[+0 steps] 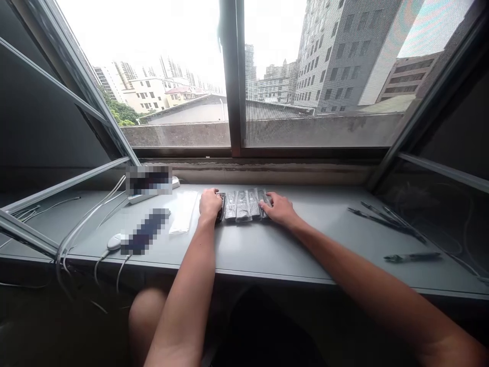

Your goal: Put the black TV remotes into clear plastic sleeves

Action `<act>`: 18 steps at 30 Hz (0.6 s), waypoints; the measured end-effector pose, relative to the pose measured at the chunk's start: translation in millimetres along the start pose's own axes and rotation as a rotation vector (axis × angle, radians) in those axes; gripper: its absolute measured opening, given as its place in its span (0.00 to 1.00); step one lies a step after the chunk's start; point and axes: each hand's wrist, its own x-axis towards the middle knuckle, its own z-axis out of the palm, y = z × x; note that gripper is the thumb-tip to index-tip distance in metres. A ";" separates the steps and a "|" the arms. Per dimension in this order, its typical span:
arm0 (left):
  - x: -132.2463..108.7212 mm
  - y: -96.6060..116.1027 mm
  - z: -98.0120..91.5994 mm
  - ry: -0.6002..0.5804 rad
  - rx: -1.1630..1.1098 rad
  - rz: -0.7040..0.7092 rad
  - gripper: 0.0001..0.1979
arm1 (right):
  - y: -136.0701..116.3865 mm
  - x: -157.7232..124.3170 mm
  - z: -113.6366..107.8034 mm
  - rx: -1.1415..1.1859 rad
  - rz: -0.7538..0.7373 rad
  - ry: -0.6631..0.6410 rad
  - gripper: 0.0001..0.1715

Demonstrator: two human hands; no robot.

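Observation:
A row of several dark, flat packets in clear plastic wrap (243, 205) lies side by side on the grey table. My left hand (210, 205) is closed round the left end of the row, on a black piece with a patterned surface (221, 208), partly hidden by the fingers. At the other end, my right hand (280, 208) has its thumb and fingers on the rightmost wrapped packet (264, 203). What exactly is inside the wrapping cannot be made out.
Left of my hands lies a clear plastic sleeve (184, 214). Farther left are a blurred-out device (147, 232), a white round charger (114, 242), a power strip (153, 192) and white cables (76, 224). Black pen-like sticks (385, 221) and a greenish pen (412, 257) lie right.

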 end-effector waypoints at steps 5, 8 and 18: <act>-1.8 4.2 -0.5 0.034 -0.011 -0.001 0.19 | -4.4 1.6 -9.2 0.017 0.091 -0.076 0.37; -3.7 6.8 -2.1 0.066 -0.028 0.010 0.18 | -4.0 4.3 -13.7 0.003 0.106 -0.084 0.30; -7.6 20.8 -3.7 0.150 -0.248 0.237 0.15 | 4.0 7.3 -20.1 -0.102 0.054 -0.019 0.11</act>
